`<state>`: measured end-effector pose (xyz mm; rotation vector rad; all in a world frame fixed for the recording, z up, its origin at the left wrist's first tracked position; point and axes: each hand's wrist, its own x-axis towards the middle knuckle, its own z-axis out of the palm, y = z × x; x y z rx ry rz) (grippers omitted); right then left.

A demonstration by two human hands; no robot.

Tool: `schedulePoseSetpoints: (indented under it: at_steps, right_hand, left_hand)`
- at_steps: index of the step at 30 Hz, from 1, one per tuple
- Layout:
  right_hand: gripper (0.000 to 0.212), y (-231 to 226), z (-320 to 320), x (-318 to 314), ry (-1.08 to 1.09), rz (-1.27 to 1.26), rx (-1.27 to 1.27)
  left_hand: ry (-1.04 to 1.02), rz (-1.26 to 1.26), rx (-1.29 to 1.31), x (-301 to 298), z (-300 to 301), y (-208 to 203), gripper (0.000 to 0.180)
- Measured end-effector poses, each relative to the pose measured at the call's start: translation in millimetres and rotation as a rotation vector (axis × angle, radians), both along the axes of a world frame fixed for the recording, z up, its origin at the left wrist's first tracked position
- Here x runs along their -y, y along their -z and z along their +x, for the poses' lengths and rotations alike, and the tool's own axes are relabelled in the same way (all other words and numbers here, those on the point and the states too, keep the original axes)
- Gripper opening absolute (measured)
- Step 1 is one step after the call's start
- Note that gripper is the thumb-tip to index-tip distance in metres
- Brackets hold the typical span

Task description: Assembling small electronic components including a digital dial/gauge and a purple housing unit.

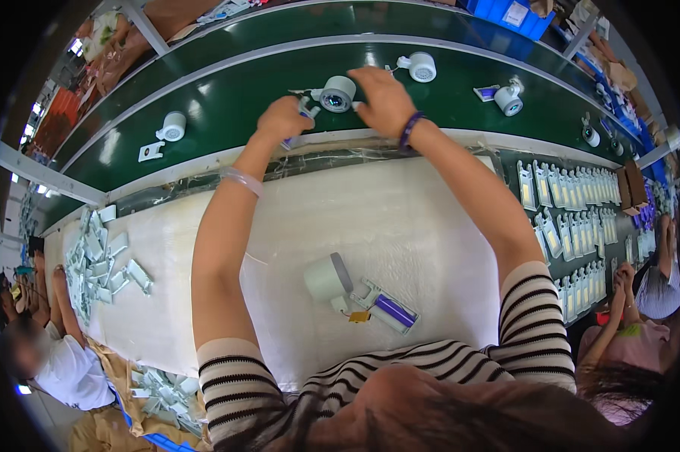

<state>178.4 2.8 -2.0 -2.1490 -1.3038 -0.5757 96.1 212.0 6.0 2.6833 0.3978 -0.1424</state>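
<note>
Both arms reach forward over the green conveyor belt (227, 94). My left hand (283, 118) is closed on a pale plastic housing (307, 111) with a bit of purple showing; fingers hide most of it. Just right of that is a round white device head (335, 95) with a dark, lens-like front. My right hand (386, 103) curves about its right side, fingertips at the rim. Nearer me, on the white work surface (317, 203), lies a grey-white cylindrical head (328, 276). Beside it sits an open housing (387, 306) with a purple cell and a small yellow piece (359, 317).
More white round heads (173, 126) stand along the belt. A heap of pale plastic parts (103, 256) lies on the left, with more in a lined blue bin (163, 395) below. Rows of pale housings (573, 188) fill the right side. Other people sit at both sides.
</note>
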Motion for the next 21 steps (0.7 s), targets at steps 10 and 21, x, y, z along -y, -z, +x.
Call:
schedulePoseSetpoints:
  at_steps: [10,21]
  right_hand:
    - [0.024,-13,-11,-18,-0.440,-0.240,-0.171]
    - [0.013,-43,-110,95,-0.465,0.054,-1.229]
  left_hand:
    - [0.223,-0.556,0.101,55,-71,-34,0.039]
    - [0.139,-0.583,0.256,104,-119,-41,0.040]
